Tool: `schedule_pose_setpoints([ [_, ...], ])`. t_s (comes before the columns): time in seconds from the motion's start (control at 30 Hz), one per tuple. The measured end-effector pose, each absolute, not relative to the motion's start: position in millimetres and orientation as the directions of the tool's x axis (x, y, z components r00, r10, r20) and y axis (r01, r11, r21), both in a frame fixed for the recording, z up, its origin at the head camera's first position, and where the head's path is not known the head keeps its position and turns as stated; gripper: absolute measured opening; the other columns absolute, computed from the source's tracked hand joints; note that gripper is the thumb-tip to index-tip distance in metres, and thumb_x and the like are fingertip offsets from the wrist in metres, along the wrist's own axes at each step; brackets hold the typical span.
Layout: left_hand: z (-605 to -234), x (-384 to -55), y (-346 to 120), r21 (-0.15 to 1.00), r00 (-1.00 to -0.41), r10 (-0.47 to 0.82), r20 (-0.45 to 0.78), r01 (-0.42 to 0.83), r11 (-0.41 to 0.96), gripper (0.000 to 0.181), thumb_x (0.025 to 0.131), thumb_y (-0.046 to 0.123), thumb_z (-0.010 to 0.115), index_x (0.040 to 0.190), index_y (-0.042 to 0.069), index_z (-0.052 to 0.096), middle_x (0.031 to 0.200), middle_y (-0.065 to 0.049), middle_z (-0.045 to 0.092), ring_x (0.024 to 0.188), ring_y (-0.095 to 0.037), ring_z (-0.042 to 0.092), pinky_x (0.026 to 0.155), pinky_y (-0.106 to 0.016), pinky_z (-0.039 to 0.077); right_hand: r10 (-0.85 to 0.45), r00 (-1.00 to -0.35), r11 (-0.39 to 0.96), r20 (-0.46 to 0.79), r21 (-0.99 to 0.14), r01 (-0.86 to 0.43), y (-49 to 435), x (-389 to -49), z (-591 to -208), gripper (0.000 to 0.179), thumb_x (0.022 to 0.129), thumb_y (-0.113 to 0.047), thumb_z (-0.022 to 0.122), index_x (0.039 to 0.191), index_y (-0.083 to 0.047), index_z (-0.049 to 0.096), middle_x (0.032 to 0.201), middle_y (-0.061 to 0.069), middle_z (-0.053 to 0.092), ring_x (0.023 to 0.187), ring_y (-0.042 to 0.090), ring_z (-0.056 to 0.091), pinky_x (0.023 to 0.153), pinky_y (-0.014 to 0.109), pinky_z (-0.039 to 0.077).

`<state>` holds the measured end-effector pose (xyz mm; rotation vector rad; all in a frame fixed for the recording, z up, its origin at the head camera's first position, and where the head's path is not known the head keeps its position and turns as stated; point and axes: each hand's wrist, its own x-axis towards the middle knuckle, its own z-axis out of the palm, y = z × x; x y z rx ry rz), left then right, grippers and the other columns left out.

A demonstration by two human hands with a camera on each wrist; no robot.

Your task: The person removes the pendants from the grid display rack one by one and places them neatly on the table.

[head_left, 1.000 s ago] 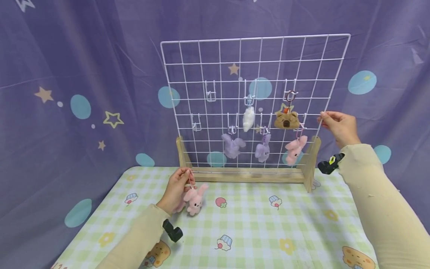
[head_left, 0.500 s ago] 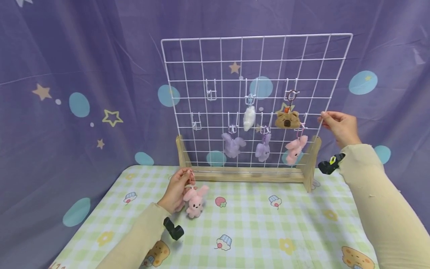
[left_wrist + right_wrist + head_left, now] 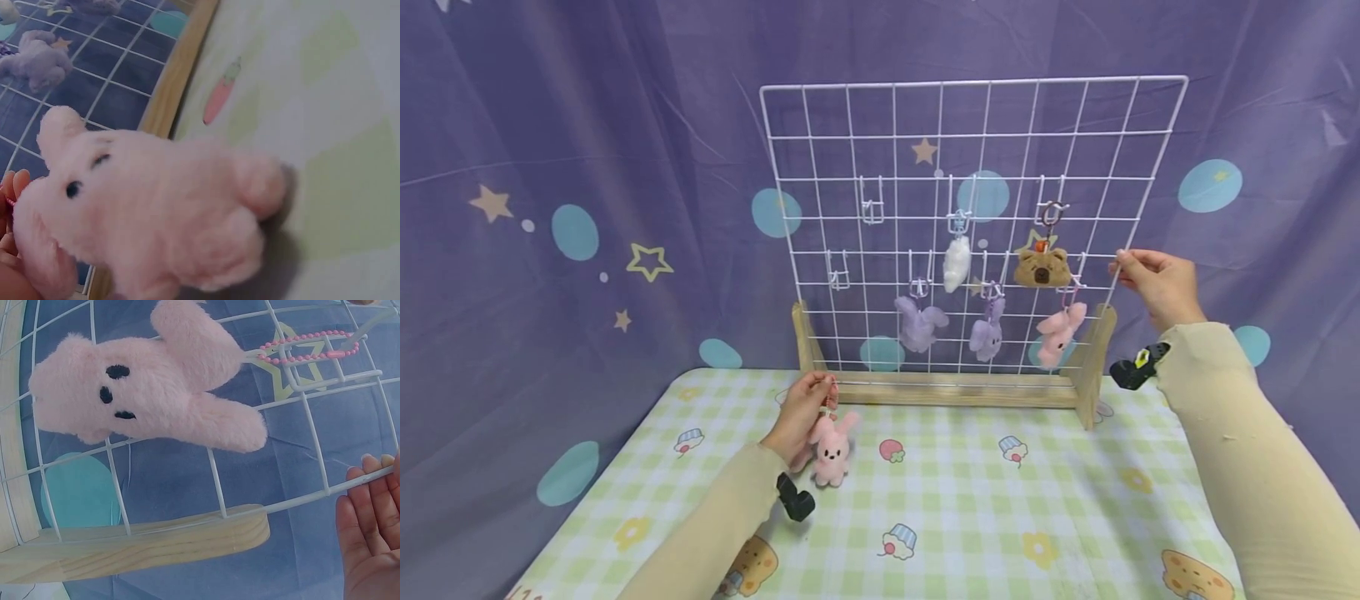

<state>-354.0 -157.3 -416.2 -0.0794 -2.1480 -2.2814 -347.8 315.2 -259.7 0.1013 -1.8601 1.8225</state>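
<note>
My left hand (image 3: 802, 411) pinches the bead chain of a pink plush bunny keychain (image 3: 832, 454), which hangs just above the tablecloth, face toward me. In the left wrist view the pink bunny (image 3: 156, 206) fills the middle, with the fingers at the left edge. More pink plush shows behind the hand; whether it is a second toy I cannot tell. My right hand (image 3: 1161, 283) holds the right edge wire of a white grid rack (image 3: 973, 84). Close to it, another pink bunny (image 3: 144, 387) hangs by a pink bead chain (image 3: 312, 347) on a hook.
On the rack's hooks hang a white plush (image 3: 957, 265), a brown bear-face keychain (image 3: 1042, 268) and two purple bunnies, one left (image 3: 919, 325), one right (image 3: 987, 332). Two bare hooks, upper (image 3: 872, 204) and lower (image 3: 838, 273), are at the left. A wooden stand (image 3: 955, 392) bears the grid.
My left hand turns slightly and shifts a little to the right, and the pink bunny swings round to face me. The right hand stays on the rack's edge.
</note>
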Motion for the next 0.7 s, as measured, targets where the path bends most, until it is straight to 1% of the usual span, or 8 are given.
schedule_pose_setpoints([
  [0.13, -421.2, -358.0, -156.0, 0.998, -0.997, 0.052, 0.053, 0.052, -0.021, 0.022, 0.100, 0.012, 0.044, 0.113, -0.005, 0.048, 0.082, -0.003, 0.055, 0.065, -0.010, 0.049, 0.056, -0.020, 0.046, 0.301, -0.857, 0.085, 0.419, -0.907, -0.413, 314.6, -346.9, -259.6, 0.014, 0.088, -0.016, 0.066, 0.076, -0.023, 0.070, 0.069, -0.013, 0.069, 0.068, 0.000, 0.064, 0.066, 0.010, 0.050],
  [0.27, -424.2, -360.7, -155.4, 0.998, -0.996, 0.071, 0.059, 0.061, 0.027, 0.019, 0.100, 0.008, 0.042, 0.111, -0.006, 0.049, 0.085, -0.008, 0.055, 0.066, -0.011, 0.050, 0.056, -0.021, 0.047, 0.298, -0.856, 0.083, 0.422, -0.905, -0.417, 314.2, -346.7, -259.7, 0.014, 0.088, -0.016, 0.066, 0.077, -0.023, 0.070, 0.069, -0.013, 0.069, 0.068, 0.000, 0.064, 0.066, 0.010, 0.050],
  [0.33, -424.8, -361.8, -155.5, 0.996, -0.995, 0.074, 0.071, 0.075, 0.057, 0.017, 0.100, 0.006, 0.041, 0.110, -0.005, 0.050, 0.084, -0.008, 0.055, 0.066, -0.011, 0.051, 0.058, -0.020, 0.047, 0.299, -0.857, 0.091, 0.419, -0.907, -0.412, 314.0, -346.6, -259.4, 0.015, 0.089, -0.016, 0.065, 0.077, -0.024, 0.070, 0.069, -0.013, 0.069, 0.068, -0.001, 0.064, 0.066, 0.010, 0.050],
  [0.4, -425.3, -362.5, -155.7, 0.993, -0.994, 0.077, 0.082, 0.088, 0.076, 0.016, 0.100, 0.004, 0.041, 0.108, -0.005, 0.050, 0.082, -0.006, 0.055, 0.066, -0.010, 0.052, 0.059, -0.019, 0.047, 0.298, -0.859, 0.101, 0.416, -0.909, -0.405, 313.8, -346.2, -258.9, 0.016, 0.089, -0.016, 0.064, 0.077, -0.024, 0.069, 0.069, -0.014, 0.068, 0.068, -0.001, 0.064, 0.066, 0.010, 0.050],
  [0.5, -427.2, -364.3, -156.6, 0.991, -0.992, 0.084, 0.096, 0.103, 0.087, 0.016, 0.100, 0.004, 0.042, 0.106, -0.007, 0.051, 0.082, -0.007, 0.056, 0.066, -0.010, 0.052, 0.061, -0.018, 0.047, 0.298, -0.860, 0.110, 0.415, -0.909, -0.401, 313.4, -345.8, -258.5, 0.015, 0.089, -0.016, 0.064, 0.077, -0.025, 0.069, 0.069, -0.014, 0.068, 0.068, -0.002, 0.064, 0.066, 0.010, 0.050],
  [0.6, -429.3, -365.4, -158.4, 0.989, -0.988, 0.113, 0.105, 0.116, 0.097, 0.016, 0.099, 0.004, 0.042, 0.104, -0.009, 0.050, 0.085, -0.013, 0.057, 0.070, -0.013, 0.053, 0.064, -0.020, 0.048, 0.295, -0.859, 0.090, 0.419, -0.907, -0.411, 313.4, -346.0, -258.9, 0.015, 0.089, -0.016, 0.065, 0.077, -0.023, 0.070, 0.069, -0.013, 0.069, 0.067, -0.001, 0.064, 0.066, 0.010, 0.050],
  [0.7, -430.0, -365.1, -161.9, 0.986, -0.982, 0.157, 0.107, 0.125, 0.110, 0.017, 0.099, 0.003, 0.041, 0.103, -0.011, 0.050, 0.090, -0.019, 0.057, 0.078, -0.018, 0.054, 0.072, -0.023, 0.048, 0.295, -0.859, 0.076, 0.419, -0.906, -0.416, 313.4, -346.3, -259.1, 0.014, 0.088, -0.016, 0.066, 0.077, -0.023, 0.070, 0.069, -0.012, 0.069, 0.067, -0.001, 0.065, 0.066, 0.010, 0.050],
])
